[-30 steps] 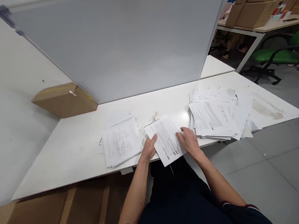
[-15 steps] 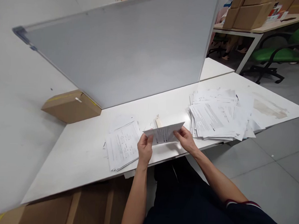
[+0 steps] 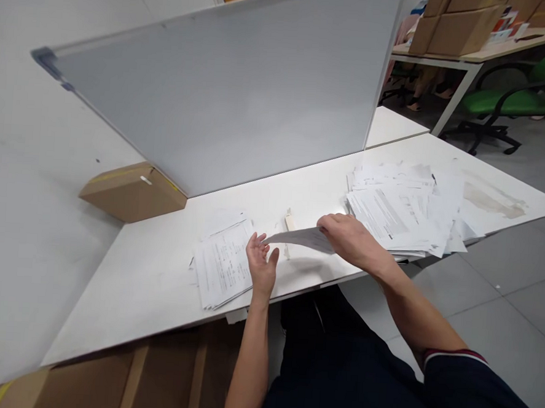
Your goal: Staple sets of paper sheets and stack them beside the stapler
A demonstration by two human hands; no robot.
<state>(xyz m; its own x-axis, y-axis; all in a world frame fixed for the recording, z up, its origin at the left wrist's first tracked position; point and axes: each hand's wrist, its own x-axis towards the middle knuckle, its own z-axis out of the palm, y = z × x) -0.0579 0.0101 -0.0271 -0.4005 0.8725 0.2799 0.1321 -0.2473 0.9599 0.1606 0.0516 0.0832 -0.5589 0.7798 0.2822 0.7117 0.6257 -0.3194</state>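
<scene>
A folded sheet of paper (image 3: 302, 237) hangs over the front of the white table, seen almost edge-on. My right hand (image 3: 351, 238) pinches its right end, with the back of the hand turned up. At the other end my left hand (image 3: 262, 268) is open, thumb apart from the fingers, and the paper's left edge lies against the fingers. Left of that hand lies a stack of printed papers (image 3: 225, 266). A larger, untidy pile of papers (image 3: 392, 211) is beyond my right hand. Behind the sheet a small cream-coloured object (image 3: 290, 221) rests on the table.
A large whiteboard (image 3: 233, 97) leans at the back of the white table (image 3: 124, 287). A cardboard box (image 3: 134, 192) sits in the left corner. More cardboard boxes (image 3: 91, 377) are below the front edge. A green chair (image 3: 500, 101) stands at the far right.
My right hand has turned over and moved slightly up and right with the sheet's end. My left hand has opened from its pinch. The sheet has tilted from facing me to nearly edge-on.
</scene>
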